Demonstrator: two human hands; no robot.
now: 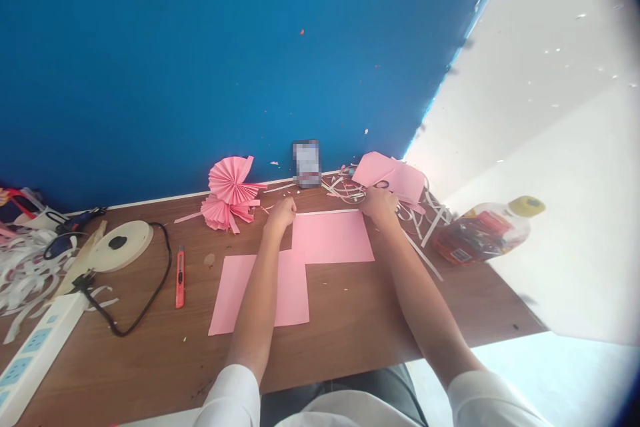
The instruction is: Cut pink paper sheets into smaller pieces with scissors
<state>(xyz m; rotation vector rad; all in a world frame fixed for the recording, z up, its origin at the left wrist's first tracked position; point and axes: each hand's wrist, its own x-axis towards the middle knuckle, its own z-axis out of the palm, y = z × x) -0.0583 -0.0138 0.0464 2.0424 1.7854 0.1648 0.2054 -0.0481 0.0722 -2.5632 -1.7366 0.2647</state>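
Note:
A pink paper sheet [333, 240] lies flat in front of me, with a narrow white tape strip [327, 212] along its far edge. My left hand [283, 213] is closed at the strip's left end, by the sheet's far left corner. At the other end, my right hand [380, 205] has its fingers curled down on the strip; the fingertips are hidden. A second pink sheet [293, 290] lies nearer, partly under my left forearm and meeting the first sheet's corner. The dark scissor handle [383, 184] shows just beyond my right hand.
Folded pink paper fans [231, 190] lie back left. A phone [307, 163] leans on the blue wall. Pink paper [395, 177] and white scraps lie back right, beside a bottle [483, 232]. Leftward are a red cutter [180, 278], tape roll [123, 245] and power strip [40, 350].

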